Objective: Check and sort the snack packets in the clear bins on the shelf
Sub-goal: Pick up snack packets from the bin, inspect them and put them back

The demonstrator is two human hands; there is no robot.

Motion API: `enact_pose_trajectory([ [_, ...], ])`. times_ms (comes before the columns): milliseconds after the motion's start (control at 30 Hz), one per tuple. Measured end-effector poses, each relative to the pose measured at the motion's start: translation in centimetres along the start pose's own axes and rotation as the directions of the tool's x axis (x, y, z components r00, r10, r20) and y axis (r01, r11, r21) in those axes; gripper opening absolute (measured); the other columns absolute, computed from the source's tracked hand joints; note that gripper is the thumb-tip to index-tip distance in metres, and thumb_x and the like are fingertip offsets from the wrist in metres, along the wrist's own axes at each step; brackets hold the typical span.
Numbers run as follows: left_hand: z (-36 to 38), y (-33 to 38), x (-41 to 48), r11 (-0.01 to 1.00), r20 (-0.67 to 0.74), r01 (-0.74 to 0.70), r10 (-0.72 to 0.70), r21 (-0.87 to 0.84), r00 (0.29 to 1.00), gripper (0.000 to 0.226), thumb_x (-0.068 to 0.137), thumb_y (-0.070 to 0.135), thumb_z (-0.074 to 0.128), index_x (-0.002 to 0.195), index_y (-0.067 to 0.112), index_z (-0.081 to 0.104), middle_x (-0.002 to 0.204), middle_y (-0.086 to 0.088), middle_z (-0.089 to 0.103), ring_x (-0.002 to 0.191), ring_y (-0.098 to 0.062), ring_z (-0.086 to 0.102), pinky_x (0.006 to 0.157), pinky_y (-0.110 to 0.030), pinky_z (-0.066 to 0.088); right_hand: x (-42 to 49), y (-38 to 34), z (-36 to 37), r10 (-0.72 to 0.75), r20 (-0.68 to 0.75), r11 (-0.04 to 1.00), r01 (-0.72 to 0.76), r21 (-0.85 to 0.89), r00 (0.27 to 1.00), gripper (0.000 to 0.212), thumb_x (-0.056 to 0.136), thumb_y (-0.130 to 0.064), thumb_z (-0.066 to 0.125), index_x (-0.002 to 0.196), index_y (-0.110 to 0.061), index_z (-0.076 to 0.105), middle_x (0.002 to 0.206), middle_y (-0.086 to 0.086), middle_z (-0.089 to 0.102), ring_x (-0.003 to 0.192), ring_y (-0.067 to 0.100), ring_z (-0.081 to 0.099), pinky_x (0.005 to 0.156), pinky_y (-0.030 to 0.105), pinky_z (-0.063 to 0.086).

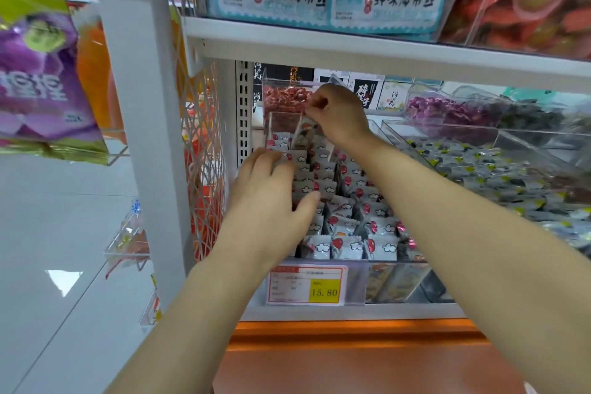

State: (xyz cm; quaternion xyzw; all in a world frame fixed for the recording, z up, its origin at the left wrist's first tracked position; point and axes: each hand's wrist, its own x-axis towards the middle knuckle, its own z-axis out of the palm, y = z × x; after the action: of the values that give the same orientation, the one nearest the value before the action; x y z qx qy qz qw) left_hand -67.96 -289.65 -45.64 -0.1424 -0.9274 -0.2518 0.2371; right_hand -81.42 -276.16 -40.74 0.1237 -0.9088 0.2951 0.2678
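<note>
Overhanging at 12 o'clock, upper shelf (351,48); clear bin (396,262) holds white packets (348,246); right hand (339,115) pinches one packet (303,134), left hand (268,201) presses flat.

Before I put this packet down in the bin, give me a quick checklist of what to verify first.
1. Grip: right hand pinches the lifted packet by its top edge: ok.
2. Match: its print against the balloon-print packets below: cannot tell, blurred.
3. Support: left hand rests on the rows at the left side of the clear bin: ok.
4. Rows: packets near the middle tilt unevenly: not ok.
5. Front: price label faces out and reads 15.80: ok.
</note>
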Motion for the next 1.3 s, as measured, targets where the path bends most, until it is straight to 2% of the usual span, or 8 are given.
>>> enact_pose_trajectory([
  [133,-0.6,0.4,-0.1,0.999,-0.143,0.005,0.002,0.052,0.99,0.039,0.091,0.03,0.051,0.123,0.01,0.056,0.133,-0.007,0.05,0.127,-0.024,0.032,0.105,-0.035,0.024,-3.7,-1.0,-2.9,0.054,-0.224,0.986,-0.017,0.165,0.973,0.006,0.092,-0.01,0.056,0.088,-0.009,0.061,0.083,-0.005,0.055,0.073,0.008,0.052,0.062,0.003,0.04],
  [233,-1.2,0.9,-0.4,0.999,-0.25,-0.01,0.021,0.042,0.968,0.029,0.091,0.019,0.053,0.117,0.008,0.06,0.125,-0.006,0.055,0.117,-0.025,0.039,0.095,-0.026,0.024,-7.6,-1.4,-5.1,0.23,-0.241,0.888,-0.101,0.449,0.943,0.011,0.093,-0.007,0.055,0.084,-0.013,0.054,0.084,-0.004,0.056,0.069,0.016,0.062,0.057,0.021,0.054],
  [400,-1.7,2.2,-1.4,0.991,-0.213,-0.065,0.04,-0.114,0.976,0.04,0.096,0.021,0.046,0.135,0.011,0.045,0.127,-0.004,0.052,0.12,-0.017,0.042,0.089,-0.011,0.02,-13.4,-1.6,-8.1,0.429,-0.078,0.661,-0.254,0.706,0.9,0.01,0.094,-0.009,0.054,0.086,-0.014,0.057,0.086,0.004,0.062,0.054,0.01,0.065,0.056,0.025,0.057],
  [567,-1.9,3.6,-2.6,0.946,-0.112,-0.013,-0.024,-0.322,0.993,0.044,0.097,0.032,0.041,0.139,0.018,0.042,0.129,0.0,0.056,0.114,-0.011,0.054,0.097,-0.026,0.042,-16.1,-1.6,-9.2,0.46,0.081,0.431,-0.302,0.851,0.884,0.011,0.094,-0.006,0.053,0.086,-0.007,0.06,0.085,0.009,0.062,0.059,0.008,0.063,0.054,0.019,0.053],
  [700,-1.8,3.8,-2.7,0.709,0.06,0.183,-0.194,-0.681,0.979,0.027,0.095,0.023,0.05,0.118,0.017,0.061,0.088,0.004,0.067,0.07,-0.003,0.065,0.061,-0.021,0.055,-17.0,-1.5,-9.7,0.477,0.15,0.363,-0.35,0.863,0.866,0.014,0.094,-0.012,0.054,0.082,-0.007,0.06,0.088,0.013,0.065,0.06,0.012,0.063,0.05,0.021,0.051],
  [967,-2.5,4.4,-2.6,0.101,0.338,0.379,-0.287,-0.92,0.896,0.017,0.097,0.016,0.046,0.09,0.01,0.06,0.052,0.003,0.062,0.05,-0.005,0.057,0.05,-0.013,0.049,-17.2,-1.2,-10.4,0.503,0.229,0.235,-0.387,0.892,0.833,0.019,0.092,-0.016,0.058,0.076,-0.007,0.057,0.055,0.002,0.058,0.043,0.008,0.052,0.039,0.017,0.044],
  [1167,-2.6,4.2,-2.4,-0.024,0.353,0.373,-0.385,-0.928,0.853,0.011,0.094,0.014,0.052,0.085,0.01,0.055,0.049,0.002,0.059,0.044,-0.004,0.053,0.044,-0.011,0.046,-17.3,-1.1,-10.2,0.373,0.238,0.309,-0.362,0.879,0.897,0.015,0.093,-0.01,0.053,0.105,-0.008,0.062,0.082,0.005,0.062,0.055,0.011,0.059,0.048,0.019,0.049],
  [1300,-2.6,3.9,-2.4,-0.021,0.352,0.372,-0.379,-0.928,0.856,0.01,0.095,0.013,0.05,0.094,0.009,0.058,0.051,0.003,0.06,0.047,-0.003,0.055,0.045,-0.011,0.046,-17.3,-1.0,-10.0,0.318,0.188,0.384,-0.307,0.871,0.929,0.023,0.084,-0.007,0.064,0.108,-0.008,0.064,0.074,0.001,0.069,0.063,0.012,0.064,0.057,0.019,0.053],
])
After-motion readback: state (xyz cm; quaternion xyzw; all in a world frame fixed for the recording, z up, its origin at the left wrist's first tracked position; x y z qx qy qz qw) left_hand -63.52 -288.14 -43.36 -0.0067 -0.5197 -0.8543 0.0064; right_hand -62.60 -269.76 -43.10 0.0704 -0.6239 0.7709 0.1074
